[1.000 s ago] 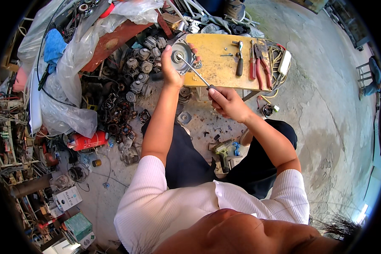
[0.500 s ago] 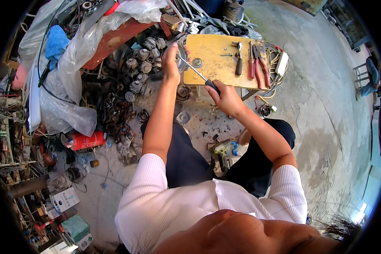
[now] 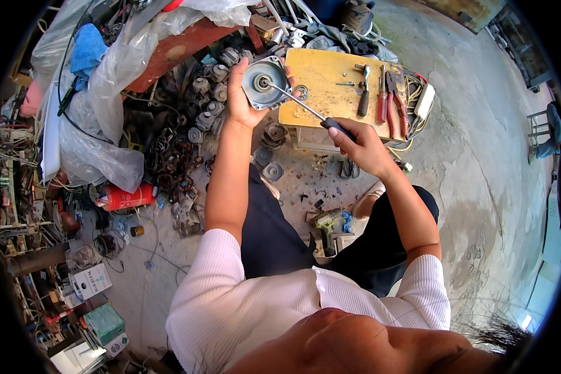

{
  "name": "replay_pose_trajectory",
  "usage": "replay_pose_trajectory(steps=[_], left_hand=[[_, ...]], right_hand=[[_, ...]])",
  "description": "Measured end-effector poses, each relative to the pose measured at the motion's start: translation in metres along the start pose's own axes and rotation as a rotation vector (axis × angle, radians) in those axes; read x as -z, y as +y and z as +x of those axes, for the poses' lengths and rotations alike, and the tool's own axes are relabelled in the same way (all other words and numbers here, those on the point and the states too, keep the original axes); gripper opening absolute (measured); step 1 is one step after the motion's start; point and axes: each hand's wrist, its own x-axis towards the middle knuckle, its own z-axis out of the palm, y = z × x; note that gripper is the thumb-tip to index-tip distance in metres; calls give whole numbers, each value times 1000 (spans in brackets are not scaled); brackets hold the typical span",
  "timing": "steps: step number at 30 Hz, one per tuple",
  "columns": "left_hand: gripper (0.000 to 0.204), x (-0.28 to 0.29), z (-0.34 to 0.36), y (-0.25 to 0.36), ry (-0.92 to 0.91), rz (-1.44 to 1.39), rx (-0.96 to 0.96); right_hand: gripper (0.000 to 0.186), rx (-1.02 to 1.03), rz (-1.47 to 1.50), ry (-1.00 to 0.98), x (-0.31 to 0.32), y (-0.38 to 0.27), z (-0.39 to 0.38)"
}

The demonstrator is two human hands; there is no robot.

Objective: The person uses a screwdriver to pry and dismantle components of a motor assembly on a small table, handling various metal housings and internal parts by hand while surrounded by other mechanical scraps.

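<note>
My left hand (image 3: 243, 103) grips a grey metal motor end cover (image 3: 256, 96) by its edges, its hollow inner face turned up toward me. In the middle of the cover sits a round bearing (image 3: 263, 82). A screwdriver (image 3: 305, 108) with a dark handle is held in my right hand (image 3: 364, 146). Its long shaft slants up to the left, and the tip meets the bearing at the cover's centre. Both hands are at the near left side of a small yellow table (image 3: 327, 87).
On the table lie a ratchet wrench (image 3: 363, 93), a red-handled screwdriver (image 3: 381, 103), red-handled pliers (image 3: 393, 109) and a small ring (image 3: 302, 92). Motor parts (image 3: 199, 118) pile up at left. A cordless drill (image 3: 326, 227) stands on the floor between my feet, and a red cylinder (image 3: 126, 196) lies left.
The cover has tilted from nearly edge-on so its inner face shows. My right hand and screwdriver have shifted slightly right and down in view, the tip at the cover's centre.
</note>
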Motion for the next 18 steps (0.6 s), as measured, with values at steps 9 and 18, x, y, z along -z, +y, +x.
replay_pose_trajectory(steps=[9,18], left_hand=[[74,-1,-2,-5,60,194,5],[60,-9,-3,-8,70,260,6]], right_hand=[[32,96,-171,103,1,-12,-6],[27,281,-317,205,-4,-4,-5]])
